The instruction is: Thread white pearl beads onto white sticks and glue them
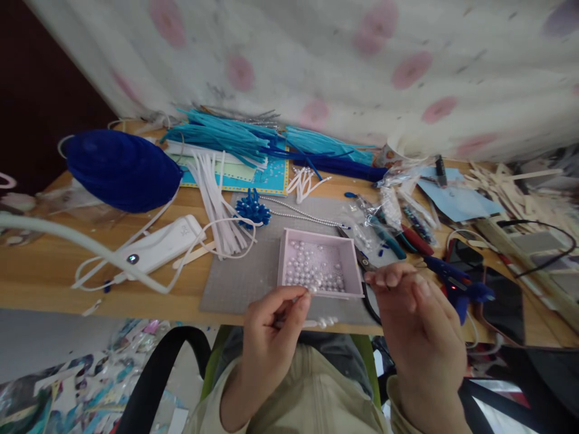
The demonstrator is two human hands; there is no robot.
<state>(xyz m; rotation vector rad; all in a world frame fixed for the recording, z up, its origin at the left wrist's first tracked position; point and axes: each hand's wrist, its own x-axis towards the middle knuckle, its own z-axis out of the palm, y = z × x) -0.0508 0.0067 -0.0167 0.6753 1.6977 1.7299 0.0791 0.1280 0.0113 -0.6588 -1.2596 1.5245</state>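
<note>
Glossy, pearl-white round bead (312,289) is located just above the near wall of a shallow, pale pink rectangular box (323,239), pinched at the tips of the left hand (277,328); whether a second bead is pinched with it cannot be told. Grip, left: thumb and forefinger together, clamped on the bead. Grip, right: fingertips of the right hand (420,319) are drawn close together beyond the box's right corner; whether anything fine is clamped there cannot be told. From under the left fingers a slim white stem with pearly beads along its end (328,322) is seen projecting, below the box. Loose pearl-white beads (307,265) are heaped mostly toward the box's near side. For good handling, the bead is best pinched lightly at its sides, as a smooth sphere is likely to be shot out by a hard squeeze. Work is best done over the box, so that any dropped bead is caught. The stem should be held level, lest its beads be knocked. Caution is advised on the right: a dark blue plastic glue gun (447,280) with its red light showing is lying near the right hand, and its nozzle should be treated as hot.
</note>
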